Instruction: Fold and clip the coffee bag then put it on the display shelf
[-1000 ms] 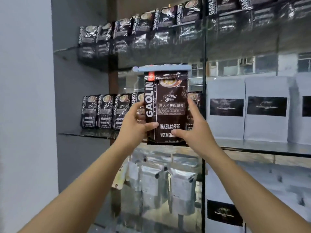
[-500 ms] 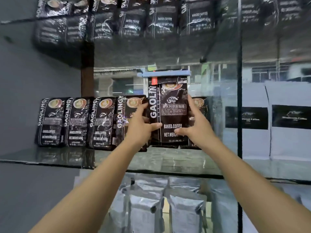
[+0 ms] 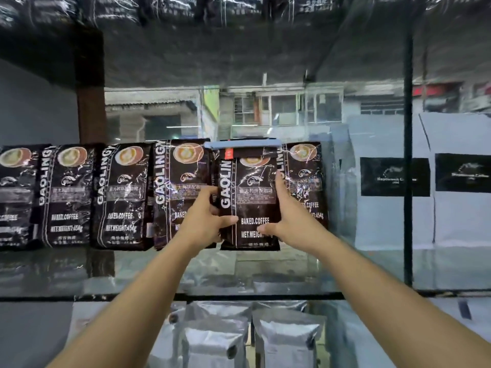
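Holding the coffee bag (image 3: 249,205) upright between them, the left hand (image 3: 204,221) and right hand (image 3: 287,216) each keep a closed grip on one side of it. A blue clip (image 3: 243,143) runs across its folded top. Its base sits at the glass shelf (image 3: 132,272), in a gap in the row of matching bags (image 3: 122,195), touching its neighbours on both sides.
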